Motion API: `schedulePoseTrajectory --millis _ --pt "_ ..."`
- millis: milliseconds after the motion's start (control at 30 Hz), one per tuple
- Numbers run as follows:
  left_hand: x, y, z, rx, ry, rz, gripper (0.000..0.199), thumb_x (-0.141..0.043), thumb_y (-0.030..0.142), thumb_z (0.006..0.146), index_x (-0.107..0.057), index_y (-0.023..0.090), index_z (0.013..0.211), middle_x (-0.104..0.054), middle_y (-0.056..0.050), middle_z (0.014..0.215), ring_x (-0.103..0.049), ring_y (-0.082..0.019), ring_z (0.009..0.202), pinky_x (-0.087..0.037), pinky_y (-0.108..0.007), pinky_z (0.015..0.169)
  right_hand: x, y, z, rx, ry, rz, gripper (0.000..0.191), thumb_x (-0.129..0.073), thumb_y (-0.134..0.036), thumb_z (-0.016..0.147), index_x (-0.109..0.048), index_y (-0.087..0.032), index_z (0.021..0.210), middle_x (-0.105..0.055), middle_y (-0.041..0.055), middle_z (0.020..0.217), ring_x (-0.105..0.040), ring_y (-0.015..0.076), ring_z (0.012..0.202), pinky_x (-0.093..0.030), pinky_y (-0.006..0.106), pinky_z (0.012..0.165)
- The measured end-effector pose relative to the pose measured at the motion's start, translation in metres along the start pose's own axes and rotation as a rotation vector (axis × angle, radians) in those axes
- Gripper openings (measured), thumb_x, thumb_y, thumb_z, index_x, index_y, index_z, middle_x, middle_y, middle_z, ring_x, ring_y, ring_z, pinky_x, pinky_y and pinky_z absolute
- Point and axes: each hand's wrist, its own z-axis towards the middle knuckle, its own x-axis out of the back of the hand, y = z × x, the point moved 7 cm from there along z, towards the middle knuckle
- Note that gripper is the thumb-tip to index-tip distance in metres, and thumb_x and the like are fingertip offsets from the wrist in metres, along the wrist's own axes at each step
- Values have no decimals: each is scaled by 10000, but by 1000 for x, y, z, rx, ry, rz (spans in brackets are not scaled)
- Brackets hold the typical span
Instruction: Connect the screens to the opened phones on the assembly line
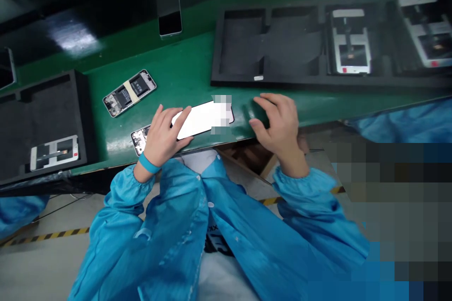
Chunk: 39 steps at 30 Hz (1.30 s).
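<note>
A lit white phone screen (197, 120) lies near the front edge of the green table, its right end blurred out by blocks. My left hand (164, 134) rests over its left end, with thumb and fingers on either side of the screen's corner. An opened phone body (139, 139) shows partly from under that hand, its circuitry visible. To the right of the screen, my right hand (278, 124) is raised with fingers apart and nothing in it. Another opened phone (130, 93) with a pale strip across it lies behind my left hand.
Behind to the right, a black foam tray (240, 81) holds white-framed screen parts (351, 42). Another black tray (83, 117) at left holds one such part (54, 153). A dark-screened phone (169, 13) lies at the back. Blue sleeves show at both sides.
</note>
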Motion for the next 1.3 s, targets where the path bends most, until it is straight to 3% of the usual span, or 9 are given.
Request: schedulePoseTrajectory --millis 167,300,433,567,633,767,867,1067,1300 --pt "-3 -4 -3 9 -2 -13 821 -701 476 1008 -325 244 1700 -670 -159 1413 -652 -355 1328 -356 -675 1323 -24 -29 16 143 -212 77 1149 -685 -795 890 -173 -277 1779 -419 175 1730 -399 482 1585 -361 709 1283" --pt "-3 -4 -3 -7 29 -13 816 -712 465 1004 -338 231 1691 -675 -163 1422 -647 -357 1339 -356 -669 1325 -39 -35 36 189 -339 201 1235 -728 -773 878 -47 -294 1790 -403 166 1747 -408 448 1596 -375 674 1279" --pt "-8 -7 -1 47 -61 -32 904 -741 495 978 -291 223 1712 -648 -185 1476 -608 -383 1405 -322 -695 1333 -49 -36 51 200 -353 248 1299 -754 -820 821 -76 -280 1789 -499 186 1681 -489 466 1527 -390 680 1244" --pt "4 -20 -9 125 -114 15 1079 -837 597 875 -280 213 1715 -384 -264 1712 -357 -496 1611 -242 -764 1321 -50 -36 51 211 -342 227 1222 -735 -805 851 -155 -262 1780 -532 177 1659 -488 462 1524 -400 669 1239" --pt "13 -30 -20 155 -156 33 1087 -849 579 868 -273 220 1716 -326 -266 1741 -320 -513 1625 -241 -770 1312 -48 -35 50 217 -336 215 1176 -726 -799 862 -206 -260 1769 -529 169 1664 -485 457 1525 -405 663 1241" --pt "24 -46 -44 203 -286 17 930 -777 424 930 -308 195 1699 -479 -241 1638 -505 -434 1506 -445 -641 1247 -49 -33 49 213 -342 189 1099 -705 -814 867 -311 -264 1733 -517 161 1669 -478 449 1528 -402 661 1249" --pt "24 -46 -48 214 -308 -11 821 -715 364 946 -373 174 1668 -593 -200 1534 -582 -369 1407 -527 -534 1186 -51 -32 50 201 -344 174 1111 -700 -840 850 -329 -262 1723 -549 168 1625 -504 445 1494 -409 668 1240" --pt "17 -43 -35 222 -300 -16 733 -753 350 837 -565 158 1519 -655 -177 1442 -633 -370 1291 -519 -512 1149 -52 -29 53 190 -345 171 1173 -715 -858 817 -296 -255 1731 -570 176 1569 -524 435 1457 -442 662 1214" --pt "11 -49 -36 200 -286 -76 916 -740 362 822 -404 139 1644 -602 -198 1465 -577 -392 1345 -486 -543 1172 -54 -26 53 199 -348 150 1158 -708 -871 814 -324 -260 1720 -503 183 1641 -472 443 1519 -410 655 1247"
